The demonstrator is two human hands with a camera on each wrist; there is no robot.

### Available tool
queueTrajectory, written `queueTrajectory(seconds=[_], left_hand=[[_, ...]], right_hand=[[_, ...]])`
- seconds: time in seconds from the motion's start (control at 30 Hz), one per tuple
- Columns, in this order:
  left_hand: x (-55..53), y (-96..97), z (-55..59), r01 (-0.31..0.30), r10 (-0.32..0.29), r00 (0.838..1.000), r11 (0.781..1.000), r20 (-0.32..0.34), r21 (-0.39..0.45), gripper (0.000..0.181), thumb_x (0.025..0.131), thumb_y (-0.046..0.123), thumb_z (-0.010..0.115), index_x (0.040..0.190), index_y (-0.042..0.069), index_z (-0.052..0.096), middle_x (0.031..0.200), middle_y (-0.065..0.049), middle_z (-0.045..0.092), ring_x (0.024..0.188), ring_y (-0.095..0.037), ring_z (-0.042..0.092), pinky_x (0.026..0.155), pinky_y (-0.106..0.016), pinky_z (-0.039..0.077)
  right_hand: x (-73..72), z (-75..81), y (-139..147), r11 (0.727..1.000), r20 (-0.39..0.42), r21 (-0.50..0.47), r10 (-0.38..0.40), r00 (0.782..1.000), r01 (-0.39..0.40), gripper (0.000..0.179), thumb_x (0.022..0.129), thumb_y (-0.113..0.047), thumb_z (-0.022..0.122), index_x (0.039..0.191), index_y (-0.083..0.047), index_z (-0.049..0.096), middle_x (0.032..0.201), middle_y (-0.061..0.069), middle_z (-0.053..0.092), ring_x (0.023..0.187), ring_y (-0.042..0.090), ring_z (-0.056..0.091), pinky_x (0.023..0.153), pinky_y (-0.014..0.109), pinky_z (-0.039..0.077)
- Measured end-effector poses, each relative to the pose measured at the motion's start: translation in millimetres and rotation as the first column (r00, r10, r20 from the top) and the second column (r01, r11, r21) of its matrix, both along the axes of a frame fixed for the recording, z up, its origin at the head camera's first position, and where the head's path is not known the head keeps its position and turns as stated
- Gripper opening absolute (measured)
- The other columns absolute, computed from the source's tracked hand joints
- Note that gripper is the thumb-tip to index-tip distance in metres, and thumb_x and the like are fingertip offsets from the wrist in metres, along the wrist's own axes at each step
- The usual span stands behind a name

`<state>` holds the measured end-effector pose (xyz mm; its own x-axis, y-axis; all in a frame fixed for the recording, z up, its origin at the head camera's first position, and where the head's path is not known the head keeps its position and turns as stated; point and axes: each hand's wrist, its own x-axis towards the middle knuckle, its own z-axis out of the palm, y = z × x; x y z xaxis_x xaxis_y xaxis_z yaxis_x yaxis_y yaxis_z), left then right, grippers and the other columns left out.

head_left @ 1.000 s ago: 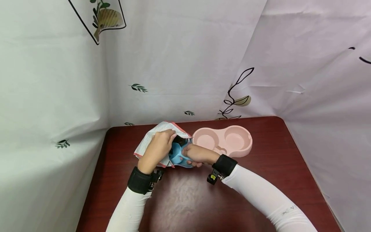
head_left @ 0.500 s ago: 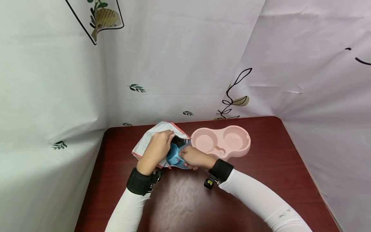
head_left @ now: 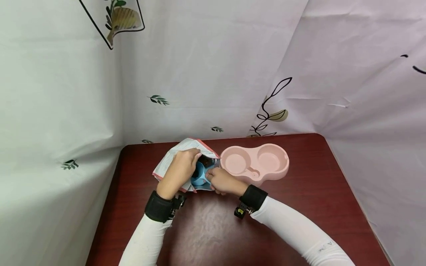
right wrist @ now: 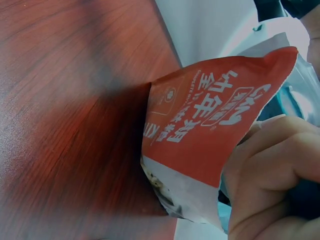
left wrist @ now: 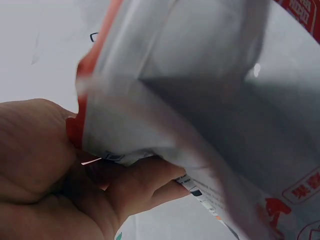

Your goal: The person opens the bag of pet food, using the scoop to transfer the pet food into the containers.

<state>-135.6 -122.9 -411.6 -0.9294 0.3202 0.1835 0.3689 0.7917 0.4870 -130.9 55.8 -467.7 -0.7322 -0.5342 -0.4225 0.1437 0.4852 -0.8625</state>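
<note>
A printed pet food bag (head_left: 168,164) lies on the table with its mouth open to the right; its orange front (right wrist: 200,120) shows in the right wrist view. My left hand (head_left: 181,166) grips the upper edge of the bag's mouth, the fingers curled over the film in the left wrist view. In the mouth sits a light blue scoop (head_left: 201,181), its cup partly inside the bag. My right hand (head_left: 226,181) holds the scoop at its right end, hiding the handle. Dark brown contents (head_left: 205,161) show behind the cup; how full the cup is, I cannot tell.
Just right of the bag stands a pink double pet bowl (head_left: 254,158) with two round hollows, close to my right hand. The dark red wooden table (head_left: 206,229) has its back edge near a white patterned cloth wall (head_left: 206,74).
The scoop has shifted slightly left and turned in the bag's mouth, with my right hand following. My left hand keeps its hold on the bag. The pink bowl stays where it was.
</note>
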Motion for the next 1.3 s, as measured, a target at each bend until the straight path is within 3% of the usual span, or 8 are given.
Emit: queueTrajectory(seconds=[0.23, 0.47, 0.87, 1.03, 1.3], left_hand=[[-2.7, -1.4, 0.9, 0.03, -0.03, 1.0, 0.999, 0.002, 0.013, 0.025, 0.108, 0.015, 0.056, 0.115, 0.001, 0.075, 0.112, -0.013, 0.076, 0.105, -0.028, 0.073, 0.085, -0.044, 0.06], [-5.0, -4.7, 4.3, 0.013, -0.014, 0.999, 1.0, 0.038, 0.018, 0.029, 0.108, 0.016, 0.056, 0.123, -0.003, 0.073, 0.122, -0.016, 0.074, 0.116, -0.03, 0.07, 0.095, -0.046, 0.058], [-9.3, -9.3, 5.0, 0.012, -0.012, 1.0, 1.0, 0.023, 0.02, 0.027, 0.107, 0.016, 0.058, 0.121, -0.001, 0.074, 0.119, -0.016, 0.075, 0.114, -0.031, 0.071, 0.095, -0.048, 0.057], [-11.0, -12.0, 5.5, 0.011, -0.012, 0.999, 1.0, 0.033, 0.019, 0.028, 0.108, 0.017, 0.057, 0.123, 0.001, 0.074, 0.121, -0.015, 0.075, 0.116, -0.03, 0.07, 0.097, -0.047, 0.057], [-12.8, -14.3, 5.5, 0.023, -0.024, 0.998, 1.0, 0.059, 0.015, 0.029, 0.108, 0.018, 0.056, 0.125, 0.002, 0.074, 0.124, -0.014, 0.074, 0.118, -0.029, 0.07, 0.099, -0.048, 0.056]], right_hand=[[-1.3, 0.2, 6, 1.0, 0.032, -0.018, -0.004, 0.999, 0.005, 0.036, 0.113, -0.02, 0.039, 0.095, 0.003, 0.061, 0.059, 0.003, 0.049, 0.043, 0.012, 0.038, 0.039, 0.024, 0.03], [-1.0, 1.6, 13, 1.0, 0.045, -0.031, 0.004, 0.999, -0.002, 0.035, 0.113, -0.023, 0.04, 0.091, -0.003, 0.059, 0.062, 0.002, 0.048, 0.043, 0.011, 0.036, 0.04, 0.023, 0.029], [2.7, 9.0, 38, 0.995, 0.069, -0.102, 0.022, 0.997, -0.015, 0.04, 0.113, -0.026, 0.038, 0.102, 0.006, 0.059, 0.064, 0.001, 0.046, 0.042, 0.011, 0.032, 0.039, 0.023, 0.026], [6.9, 11.0, 47, 0.993, 0.021, -0.115, 0.04, 0.999, -0.038, 0.039, 0.114, -0.029, 0.039, 0.103, 0.004, 0.058, 0.064, 0.001, 0.048, 0.043, 0.012, 0.035, 0.04, 0.024, 0.029], [16.1, -1.1, 57, 0.986, -0.033, -0.164, 0.03, 0.999, -0.035, 0.037, 0.114, -0.031, 0.038, 0.105, -0.002, 0.057, 0.066, 0.0, 0.047, 0.044, 0.011, 0.036, 0.04, 0.024, 0.03]])
